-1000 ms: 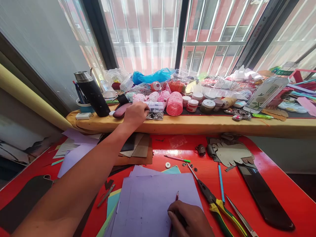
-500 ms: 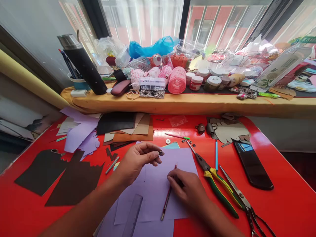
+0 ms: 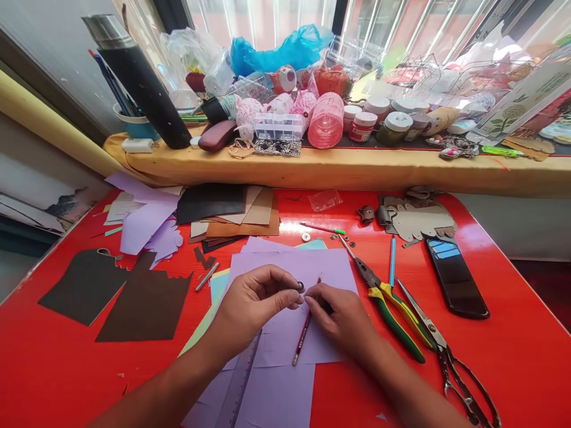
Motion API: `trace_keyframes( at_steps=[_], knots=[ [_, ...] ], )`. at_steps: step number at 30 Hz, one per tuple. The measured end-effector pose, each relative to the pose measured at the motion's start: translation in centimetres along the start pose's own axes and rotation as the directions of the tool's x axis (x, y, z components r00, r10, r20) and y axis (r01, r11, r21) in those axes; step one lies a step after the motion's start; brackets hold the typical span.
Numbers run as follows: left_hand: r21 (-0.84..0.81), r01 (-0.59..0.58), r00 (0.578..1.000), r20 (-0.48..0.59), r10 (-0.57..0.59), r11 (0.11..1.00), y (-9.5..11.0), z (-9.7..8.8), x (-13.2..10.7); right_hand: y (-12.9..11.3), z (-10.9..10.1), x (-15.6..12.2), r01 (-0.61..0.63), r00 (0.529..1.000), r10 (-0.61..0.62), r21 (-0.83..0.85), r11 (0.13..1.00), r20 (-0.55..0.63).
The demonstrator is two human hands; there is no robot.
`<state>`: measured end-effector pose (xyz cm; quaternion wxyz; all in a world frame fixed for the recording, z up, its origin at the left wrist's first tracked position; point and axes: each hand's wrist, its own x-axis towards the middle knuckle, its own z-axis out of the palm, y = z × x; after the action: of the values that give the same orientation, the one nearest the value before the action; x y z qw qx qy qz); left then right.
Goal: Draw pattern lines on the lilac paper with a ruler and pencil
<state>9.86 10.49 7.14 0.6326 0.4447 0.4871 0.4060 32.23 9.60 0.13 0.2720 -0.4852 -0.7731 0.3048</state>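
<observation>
My left hand (image 3: pixel 263 303) pinches a small dark round snap button (image 3: pixel 300 286) between thumb and index finger, above the purple paper (image 3: pixel 276 380). My right hand (image 3: pixel 341 309) is closed, its thumb and fingertips together just right of the button. Whether they hold anything small is hidden. A dark red pencil (image 3: pixel 303 339) lies on the paper, partly behind my right hand. Below my left hand a clear ruler (image 3: pixel 241 380) rests on the sheets. Beyond the paper sit several small snap parts (image 3: pixel 347 239) and a pale round disc (image 3: pixel 306 236).
On the right lie pliers (image 3: pixel 397 321), scissors (image 3: pixel 439 342), a blue stick (image 3: pixel 392 261) and a black phone (image 3: pixel 459 279). Dark brown leather pieces (image 3: pixel 147 309) and leather sheets (image 3: pixel 209 202) lie left. A cluttered sill (image 3: pixel 267 172) with a black flask (image 3: pixel 143 89) runs along the back.
The view has tilted down. My left hand has come lower with the snap button, nearer my right hand, whose fingertips are now beside it. The pencil stays put on the paper.
</observation>
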Motion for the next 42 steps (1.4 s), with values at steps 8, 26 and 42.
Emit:
trace_keyframes(
  at_steps=[8, 26, 42],
  knots=[
    [0.026, 0.030, 1.000, 0.004, -0.030, 0.999, -1.6, 0.2, -0.2, -0.2, -0.3, 0.0, -0.003, 0.998, 0.007, 0.072, 0.997, -0.055],
    [0.081, 0.147, 0.988, 0.027, -0.150, 0.986, -4.4, 0.1, 0.4, -0.1, -0.3, -0.6, 0.084, 0.992, -0.070, 0.136, 0.987, -0.104],
    [0.057, 0.172, 0.983, 0.051, -0.175, 0.983, -4.5, 0.6, -0.1, 0.1, -0.1, -0.7, 0.125, 0.991, -0.117, 0.141, 0.982, -0.065]
  ],
)
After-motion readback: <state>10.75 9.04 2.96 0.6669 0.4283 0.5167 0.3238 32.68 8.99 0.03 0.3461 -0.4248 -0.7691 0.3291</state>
